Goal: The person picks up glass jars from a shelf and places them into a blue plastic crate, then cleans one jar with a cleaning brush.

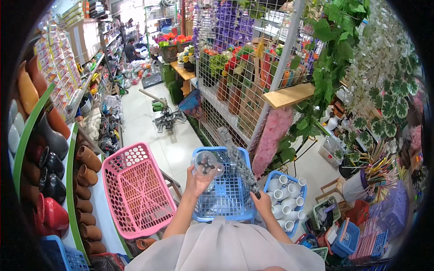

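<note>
My left hand [198,181] is closed on a clear round plastic piece [206,162] with dark parts showing through it, held above the left side of a blue plastic basket [199,216]. My right hand [262,203] grips the dark lower end of a long grey fluffy duster [236,156], which slants up and leftward across the basket's right side. Some clear, shiny material shows against the basket's far part; I cannot make out what it is.
To the left stands a pink basket [168,198], beside shelves of brown pots [87,217]. A second blue basket [304,179] on the right holds several white cups [286,193]. Ahead are a wire rack [235,86] and metal stand parts [167,119]. A person [130,50] is far back.
</note>
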A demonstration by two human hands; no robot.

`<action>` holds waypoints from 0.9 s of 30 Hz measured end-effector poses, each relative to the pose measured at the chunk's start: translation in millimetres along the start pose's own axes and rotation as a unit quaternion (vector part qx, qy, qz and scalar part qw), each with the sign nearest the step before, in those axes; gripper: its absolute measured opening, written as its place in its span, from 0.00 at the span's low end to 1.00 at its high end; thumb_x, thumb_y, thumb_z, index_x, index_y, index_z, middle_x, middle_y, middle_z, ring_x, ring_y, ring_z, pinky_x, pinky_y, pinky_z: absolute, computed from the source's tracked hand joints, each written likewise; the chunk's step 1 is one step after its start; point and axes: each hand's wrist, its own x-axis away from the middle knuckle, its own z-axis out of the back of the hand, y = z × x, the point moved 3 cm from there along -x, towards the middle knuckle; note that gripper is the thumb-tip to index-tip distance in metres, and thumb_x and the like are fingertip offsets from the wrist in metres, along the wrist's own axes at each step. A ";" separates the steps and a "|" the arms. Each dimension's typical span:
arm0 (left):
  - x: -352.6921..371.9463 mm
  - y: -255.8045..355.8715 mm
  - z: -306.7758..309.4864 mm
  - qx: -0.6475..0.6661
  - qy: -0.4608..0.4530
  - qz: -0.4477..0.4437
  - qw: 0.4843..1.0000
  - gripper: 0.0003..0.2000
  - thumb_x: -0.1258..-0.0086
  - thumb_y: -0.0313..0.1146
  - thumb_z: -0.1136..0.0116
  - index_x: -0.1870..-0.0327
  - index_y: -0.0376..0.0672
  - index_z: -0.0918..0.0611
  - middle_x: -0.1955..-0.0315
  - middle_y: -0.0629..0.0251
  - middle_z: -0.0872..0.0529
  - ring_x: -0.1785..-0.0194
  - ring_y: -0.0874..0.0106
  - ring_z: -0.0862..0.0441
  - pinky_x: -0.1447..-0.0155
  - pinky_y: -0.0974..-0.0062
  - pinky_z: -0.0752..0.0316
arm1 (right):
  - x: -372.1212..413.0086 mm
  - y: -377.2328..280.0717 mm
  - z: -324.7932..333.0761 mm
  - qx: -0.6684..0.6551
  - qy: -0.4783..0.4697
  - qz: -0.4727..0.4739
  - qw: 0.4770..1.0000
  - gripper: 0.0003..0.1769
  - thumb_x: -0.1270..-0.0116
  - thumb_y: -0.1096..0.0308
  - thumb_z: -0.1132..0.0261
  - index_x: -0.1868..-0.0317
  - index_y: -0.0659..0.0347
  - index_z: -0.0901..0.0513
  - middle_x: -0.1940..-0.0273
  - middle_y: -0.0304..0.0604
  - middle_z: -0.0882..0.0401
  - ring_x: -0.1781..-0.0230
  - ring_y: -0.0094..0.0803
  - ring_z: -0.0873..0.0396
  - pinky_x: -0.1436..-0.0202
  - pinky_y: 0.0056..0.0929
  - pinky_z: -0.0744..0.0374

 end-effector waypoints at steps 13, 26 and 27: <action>57.2 38.6 25.9 -0.006 0.051 -0.138 0.989 0.35 0.38 0.51 0.40 0.33 0.42 0.34 0.33 0.47 0.36 0.31 0.46 0.35 0.28 0.56 0.33 | -22.5 35.8 -55.2 0.236 -0.087 0.230 0.940 0.22 0.54 0.60 0.26 0.56 0.54 0.17 0.59 0.41 0.22 0.52 0.43 0.26 0.50 0.44 0.32; 133.2 -6.4 -19.5 -0.387 0.123 -0.189 0.894 0.37 0.36 0.30 0.37 0.28 0.48 0.44 0.41 0.62 0.30 0.42 0.69 0.25 0.41 0.72 0.28 | 16.5 -103.8 -29.6 -0.168 -0.202 0.340 0.903 0.36 0.51 0.61 0.21 0.42 0.61 0.25 0.42 0.50 0.30 0.41 0.42 0.27 0.40 0.41 0.26; 141.8 -14.8 -24.9 -0.428 0.110 -0.187 0.877 0.40 0.38 0.30 0.35 0.27 0.48 0.45 0.41 0.60 0.31 0.40 0.69 0.27 0.40 0.71 0.28 | 29.7 -121.9 -22.9 -0.207 -0.249 0.320 0.890 0.42 0.52 0.61 0.20 0.38 0.60 0.30 0.40 0.49 0.31 0.40 0.42 0.28 0.40 0.40 0.27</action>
